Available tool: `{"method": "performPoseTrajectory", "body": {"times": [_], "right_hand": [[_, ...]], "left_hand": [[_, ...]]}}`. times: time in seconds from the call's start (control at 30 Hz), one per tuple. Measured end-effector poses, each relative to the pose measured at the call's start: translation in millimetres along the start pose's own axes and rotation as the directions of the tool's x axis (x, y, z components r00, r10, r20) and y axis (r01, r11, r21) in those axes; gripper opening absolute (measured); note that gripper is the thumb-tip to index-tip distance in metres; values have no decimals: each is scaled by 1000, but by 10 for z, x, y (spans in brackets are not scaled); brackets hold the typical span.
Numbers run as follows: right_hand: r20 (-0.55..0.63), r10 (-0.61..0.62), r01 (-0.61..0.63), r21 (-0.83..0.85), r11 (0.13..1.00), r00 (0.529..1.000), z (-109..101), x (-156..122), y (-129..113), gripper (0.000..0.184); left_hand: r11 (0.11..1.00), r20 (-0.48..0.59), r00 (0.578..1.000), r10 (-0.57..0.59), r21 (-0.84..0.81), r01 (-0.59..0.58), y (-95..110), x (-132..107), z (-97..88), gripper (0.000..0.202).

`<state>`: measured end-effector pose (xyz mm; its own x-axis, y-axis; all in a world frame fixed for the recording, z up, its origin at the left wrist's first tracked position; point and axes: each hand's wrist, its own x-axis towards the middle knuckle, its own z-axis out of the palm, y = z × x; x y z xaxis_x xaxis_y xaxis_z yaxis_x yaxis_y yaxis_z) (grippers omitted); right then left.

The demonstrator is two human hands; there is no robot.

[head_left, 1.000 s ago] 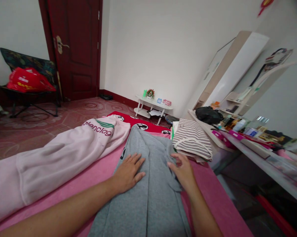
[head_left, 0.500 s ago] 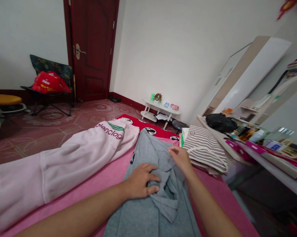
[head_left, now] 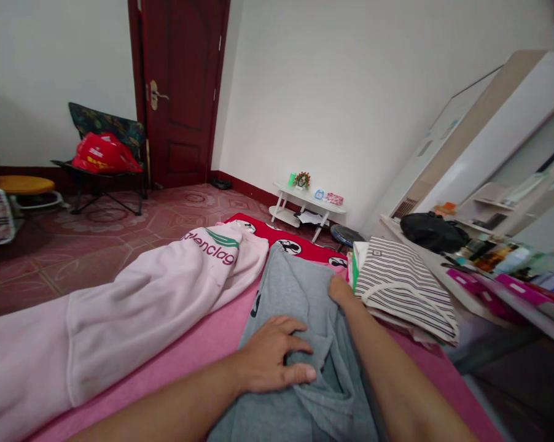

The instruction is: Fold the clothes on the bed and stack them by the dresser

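A grey garment (head_left: 295, 270) of soft cloth lies lengthwise in front of me, partly folded over, with loose folds on its right side. My left hand (head_left: 277, 353) rests flat on its middle, fingers spread and thumb pointing right. At the garment's far right edge, my right hand (head_left: 344, 290) is closed on the cloth; its fingertips are mostly hidden. Left of the garment stretches a pale pink sweatshirt (head_left: 143, 307) with purple lettering and a green mark. A striped folded garment (head_left: 401, 282) tops a pile of clothes just right of my right hand.
Beneath the clothes is a pink cover (head_left: 166, 368), with red patterned cloth (head_left: 281, 233) at its far end. On the right stands a dressing table carrying a black bag (head_left: 433, 232) and bottles. A low white table (head_left: 309, 199) stands by the wall.
My right hand has pulled the loose grey cloth outward to the right, smoothing the upper fold. The left hand stays on the garment. The view has turned slightly left.
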<state>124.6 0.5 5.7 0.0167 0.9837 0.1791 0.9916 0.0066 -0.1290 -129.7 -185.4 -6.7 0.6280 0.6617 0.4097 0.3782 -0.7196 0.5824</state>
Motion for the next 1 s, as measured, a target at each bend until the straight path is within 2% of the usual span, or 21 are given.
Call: {"method": "performPoseTrajectory", "body": {"times": [0.1, 0.17, 0.23, 0.33, 0.4, 0.47, 0.53, 0.63, 0.73, 0.8, 0.9, 1.0], "right_hand": [[94, -50, 51, -9, 999, 994, -24, -163, -22, 31], [129, -97, 96, 9, 995, 987, -126, -357, -6, 32], [109, -152, 146, 60, 988, 982, -265, -660, 53, 33], [6, -183, 176, 232, 957, 983, -487, -1343, 199, 33], [-4, -114, 108, 353, 930, 993, -616, -1900, 293, 32], [39, -11, -7, 425, 905, 999, -719, -2461, 346, 32], [128, 84, -132, 443, 887, 988, -792, -2962, 333, 36], [300, 168, -283, 398, 873, 939, -874, -3526, 193, 40], [383, 209, -363, 390, 847, 900, -965, -3864, 14, 42], [433, 182, -380, 431, 819, 883, -1032, -4000, -63, 42], [495, 138, -417, 514, 750, 858, -1123, -4122, -96, 39], [475, 182, -470, 604, 644, 861, -1194, -4174, -93, 44]], "left_hand": [[998, 31, 998, 58, 11, -58, -3, 1, -19, 69], [995, 64, 994, 92, 38, -95, -7, 0, -17, 73], [993, 96, 991, 94, 62, -101, -14, -2, -5, 66], [994, 116, 991, 67, 84, -77, -19, -6, 20, 47], [993, 115, 992, 59, 92, -70, -11, -8, 34, 37], [992, 109, 992, 64, 99, -75, 6, -7, 47, 32], [991, 97, 992, 82, 94, -91, 22, 0, 62, 29], [993, 54, 993, 105, 53, -108, 28, 22, 88, 26], [997, 25, 996, 80, 10, -80, 20, 42, 110, 20], [998, 28, 998, 58, -2, -58, 22, 45, 115, 18], [998, 48, 997, 61, 12, -62, 59, 44, 100, 18], [993, 105, 993, 63, 91, -73, 139, 104, 49, 16]]}}
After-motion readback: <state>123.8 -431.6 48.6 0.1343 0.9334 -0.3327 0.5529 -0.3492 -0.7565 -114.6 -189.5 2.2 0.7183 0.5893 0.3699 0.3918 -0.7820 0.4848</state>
